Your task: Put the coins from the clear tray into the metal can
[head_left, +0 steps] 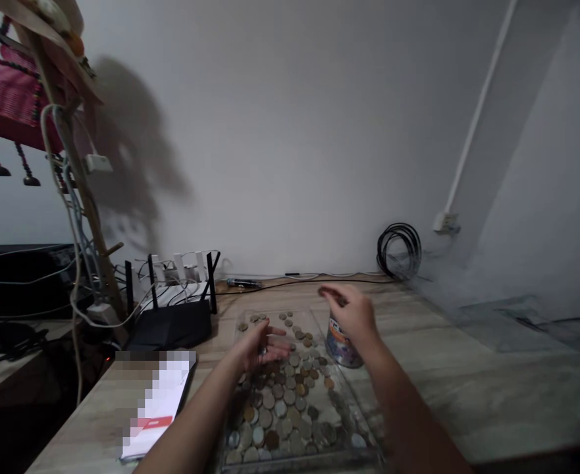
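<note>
Many coins (290,397), silver and some copper or gold coloured, lie spread in a clear shallow plastic tray (361,421) on the table. My left hand (264,345) is over the tray's left side, palm partly turned up and fingers apart. A small bright spot shows by its palm; I cannot tell what it is. Just right of the tray stands a cylindrical can (342,347) with a printed purple and orange label. Over the can's top is my right hand (353,313), fingers bent together in a pinch. What they hold is too dark to make out, and the hand hides the can's mouth.
A phone (164,401) with a lit screen lies left of the tray. Behind it sit a black router (171,322) with antennas and tangled cables. A coiled black cable (399,251) leans on the wall at back right. A wooden stand (85,191) rises at left.
</note>
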The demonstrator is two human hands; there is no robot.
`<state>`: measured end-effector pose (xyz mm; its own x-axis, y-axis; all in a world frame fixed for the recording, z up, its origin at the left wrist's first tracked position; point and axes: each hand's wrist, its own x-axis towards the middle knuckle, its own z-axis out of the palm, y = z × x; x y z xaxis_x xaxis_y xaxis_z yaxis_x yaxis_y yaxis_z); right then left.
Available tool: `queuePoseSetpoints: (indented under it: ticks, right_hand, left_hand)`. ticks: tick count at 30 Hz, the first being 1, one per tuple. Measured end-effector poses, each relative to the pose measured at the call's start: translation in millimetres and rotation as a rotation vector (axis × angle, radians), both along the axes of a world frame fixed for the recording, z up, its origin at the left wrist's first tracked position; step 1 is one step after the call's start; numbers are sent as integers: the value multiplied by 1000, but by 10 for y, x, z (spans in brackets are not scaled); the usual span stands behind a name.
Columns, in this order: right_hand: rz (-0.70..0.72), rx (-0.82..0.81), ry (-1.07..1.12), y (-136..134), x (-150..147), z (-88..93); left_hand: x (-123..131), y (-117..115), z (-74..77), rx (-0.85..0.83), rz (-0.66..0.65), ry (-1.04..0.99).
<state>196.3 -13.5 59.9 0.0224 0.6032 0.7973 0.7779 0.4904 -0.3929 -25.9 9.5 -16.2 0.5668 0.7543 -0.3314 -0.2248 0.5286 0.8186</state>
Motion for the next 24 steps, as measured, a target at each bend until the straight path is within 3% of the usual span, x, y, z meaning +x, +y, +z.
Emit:
queuePoseSetpoints:
  ticks: [3,7,9,12,15,20,24]
  right_hand:
    - [-227,-94,-17,78,432,80]
    - [-211,-358,-64,195,697,31]
    - [-194,-307,-96,202,666,20]
    - [-204,-7,-88,129,427,37]
    - [-46,110,-87,-5,-1,-12]
    - [424,-210,-428,-135,-652,-342]
    - [519,-315,-531,-109,-768,-506]
  left_hand:
    - [-4,23,-14,-20,58,-30]
    - [-4,36,-20,-36,83,-45]
    - [-8,40,-22,-49,106,-55]
    - [-28,48,-18,-69,137,-109]
    - [-61,47,21,-82,151,-169]
    - [-55,-36,148,-9,104,-311]
    - [55,-146,170,11,2,-358]
